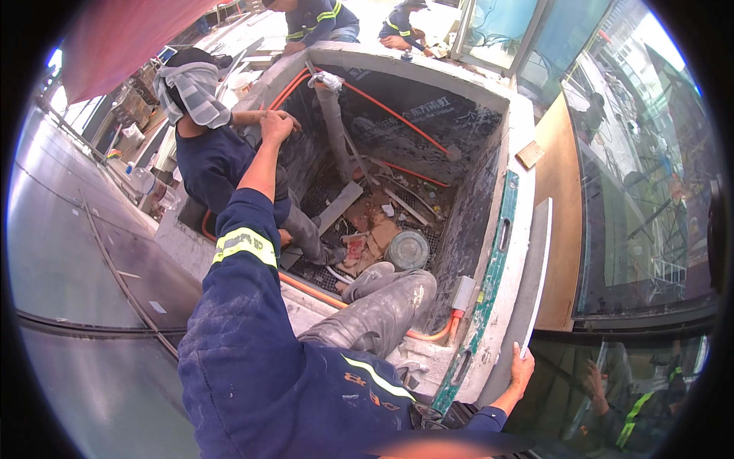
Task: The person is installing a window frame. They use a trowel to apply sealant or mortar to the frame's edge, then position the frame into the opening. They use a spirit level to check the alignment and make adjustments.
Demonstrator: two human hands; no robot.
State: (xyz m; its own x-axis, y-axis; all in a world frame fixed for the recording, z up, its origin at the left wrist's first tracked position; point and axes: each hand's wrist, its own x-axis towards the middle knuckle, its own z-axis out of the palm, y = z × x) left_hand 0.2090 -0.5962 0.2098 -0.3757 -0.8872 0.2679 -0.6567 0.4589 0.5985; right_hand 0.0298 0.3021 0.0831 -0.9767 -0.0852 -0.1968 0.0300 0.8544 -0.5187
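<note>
My left hand [277,126] reaches out over the pit's left side. Its fingers are curled closed, right against the hand of a co-worker [222,157] in a dark shirt; what it holds, if anything, is hidden. At the lower right, my right hand [521,371] grips the outer edge of a long grey slab [527,306]. This slab lies along the pit's concrete rim [522,164]. Beside it on the same rim rests a green spirit level [489,291], running lengthwise.
Orange conduit [394,115] crosses the pit, which holds a round bucket [407,251], boards and rubble. A grey electrical box [463,294] sits at the inner right wall. Plywood [560,222] and glass panels [642,176] stand right. Two more people [321,19] work beyond the far rim.
</note>
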